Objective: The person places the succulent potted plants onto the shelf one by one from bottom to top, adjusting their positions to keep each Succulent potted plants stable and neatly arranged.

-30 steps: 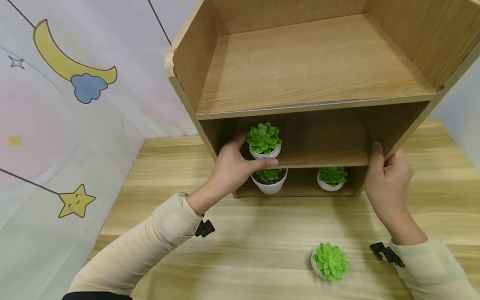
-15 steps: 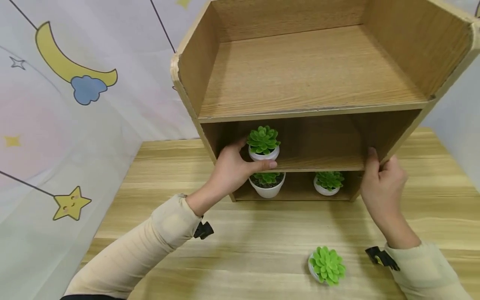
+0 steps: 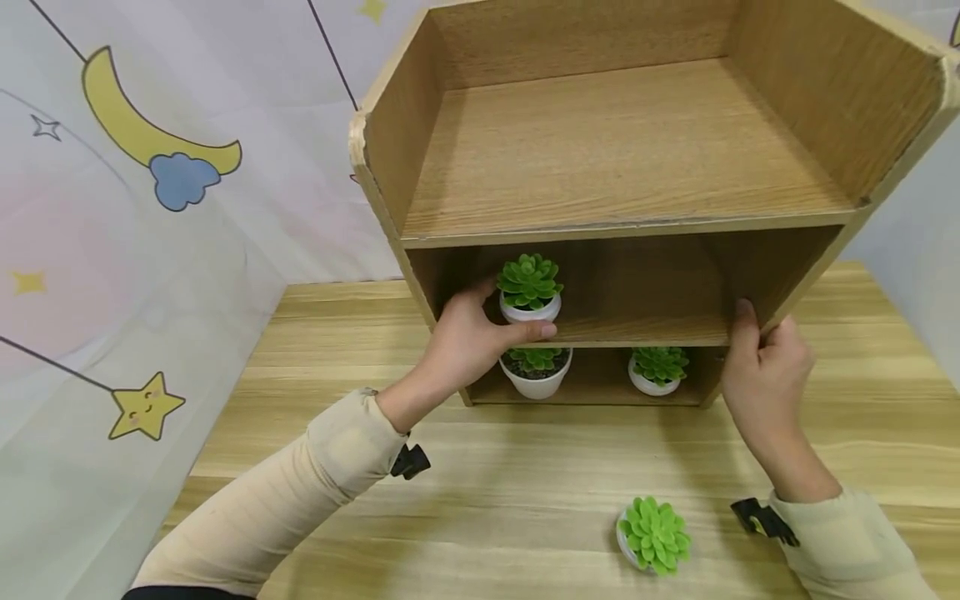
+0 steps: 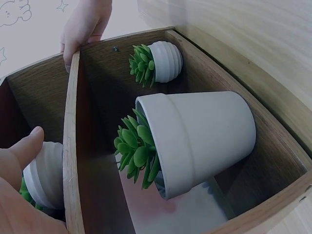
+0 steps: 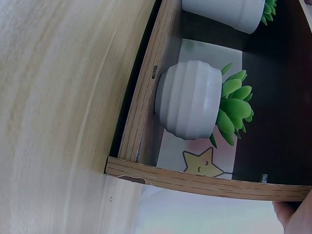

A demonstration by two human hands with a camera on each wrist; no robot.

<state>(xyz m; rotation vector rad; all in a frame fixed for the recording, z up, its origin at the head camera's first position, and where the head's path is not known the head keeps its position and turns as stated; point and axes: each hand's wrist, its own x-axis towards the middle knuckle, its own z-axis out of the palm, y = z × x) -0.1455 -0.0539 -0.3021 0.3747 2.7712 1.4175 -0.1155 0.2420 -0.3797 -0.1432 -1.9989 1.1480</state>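
Observation:
On the middle level of a wooden shelf unit [image 3: 630, 150] stands a small succulent in a white pot [image 3: 530, 308], near the left side. My left hand [image 3: 465, 337] curls round this pot, thumb across its front above the board's edge, other fingers mostly hidden behind it. The left wrist view shows the left hand [image 4: 22, 180] against the ribbed pot [image 4: 45, 175]. At the unit's right side panel, my right hand [image 3: 768, 383] grips the edge, thumb inside and fingers outside. Part of the right hand [image 5: 300, 217] shows by the panel in the right wrist view.
The bottom level holds a larger white potted succulent [image 3: 536, 385] at left and a small one [image 3: 656, 383] at right. Another small succulent [image 3: 655, 535] stands on the wooden table [image 3: 480, 500] in front. A printed cloth [image 3: 187, 275] hangs behind.
The shelf unit, table and plants sit slightly lower in the head view, which has shifted. Both hands keep their holds, and the small pot remains at the left of the middle level.

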